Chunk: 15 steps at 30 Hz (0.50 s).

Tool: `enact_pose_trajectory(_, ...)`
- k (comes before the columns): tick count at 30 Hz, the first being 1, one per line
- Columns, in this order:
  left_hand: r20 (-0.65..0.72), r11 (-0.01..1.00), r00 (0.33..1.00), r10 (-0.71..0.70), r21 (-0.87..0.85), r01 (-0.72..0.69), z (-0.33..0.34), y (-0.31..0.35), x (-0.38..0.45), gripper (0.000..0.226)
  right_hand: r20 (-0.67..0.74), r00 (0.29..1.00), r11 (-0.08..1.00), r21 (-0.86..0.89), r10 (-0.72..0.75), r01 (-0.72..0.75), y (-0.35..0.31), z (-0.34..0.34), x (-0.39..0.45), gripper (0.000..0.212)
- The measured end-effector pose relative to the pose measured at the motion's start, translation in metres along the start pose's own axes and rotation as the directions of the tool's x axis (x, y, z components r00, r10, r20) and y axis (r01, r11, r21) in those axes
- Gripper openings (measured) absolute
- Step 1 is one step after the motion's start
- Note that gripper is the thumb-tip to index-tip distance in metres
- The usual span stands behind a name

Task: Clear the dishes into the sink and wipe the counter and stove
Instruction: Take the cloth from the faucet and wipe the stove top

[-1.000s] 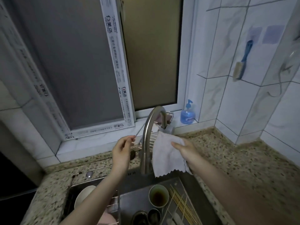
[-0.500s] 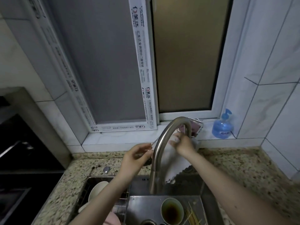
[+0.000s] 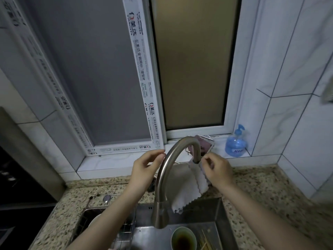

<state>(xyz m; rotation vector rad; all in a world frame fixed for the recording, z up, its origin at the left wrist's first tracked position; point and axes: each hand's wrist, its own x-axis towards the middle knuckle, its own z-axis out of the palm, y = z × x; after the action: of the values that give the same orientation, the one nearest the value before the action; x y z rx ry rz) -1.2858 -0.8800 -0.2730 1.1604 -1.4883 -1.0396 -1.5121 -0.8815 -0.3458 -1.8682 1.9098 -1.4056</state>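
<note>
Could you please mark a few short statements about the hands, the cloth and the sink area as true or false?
1. The right hand pinches the pale grey scallop-edged cloth just below the spout of the curved brushed-steel tap. True.
2. The left hand grips a white plate. False: it holds no dish; its thumb and fingertips are close together beside the tap's arch.
3. The blue pump bottle of soap stands on the window ledge, right of the tap. True.
4. The green cup in the steel sink is empty. False: it holds dark liquid.
5. The cloth lies spread on the speckled granite counter. False: it hangs from the right hand.
</note>
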Motion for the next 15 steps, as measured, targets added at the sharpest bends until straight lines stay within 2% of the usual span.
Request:
enact_pose_trajectory(2,0.016,1.000,1.000,0.024,0.013,-0.025,0.007,0.006,0.006,0.015,-0.037,0.991,0.992,0.010,0.125,-0.125,0.007,-0.014,0.012,0.019)
enact_pose_trajectory(5,0.076,0.992,0.994,0.081,0.095,-0.088,0.014,0.008,0.015,0.023,0.012,0.965,0.964,0.026,0.263,-0.264,0.020,-0.019,0.037,0.014)
enact_pose_trajectory(8,0.109,0.968,0.983,0.149,0.189,-0.167,0.015,0.008,0.021,0.026,0.176,0.938,0.952,0.023,0.297,-0.306,0.028,-0.010,0.065,0.009)
enact_pose_trajectory(11,0.134,0.973,0.979,0.155,0.148,-0.175,0.013,0.010,0.025,0.016,0.355,0.877,0.938,0.003,0.324,-0.348,0.033,0.010,0.091,0.014)
enact_pose_trajectory(15,0.159,0.982,0.975,0.157,0.081,-0.172,0.010,0.008,0.034,0.041,0.466,0.834,0.955,-0.113,0.295,-0.275,0.046,0.037,0.111,0.022)
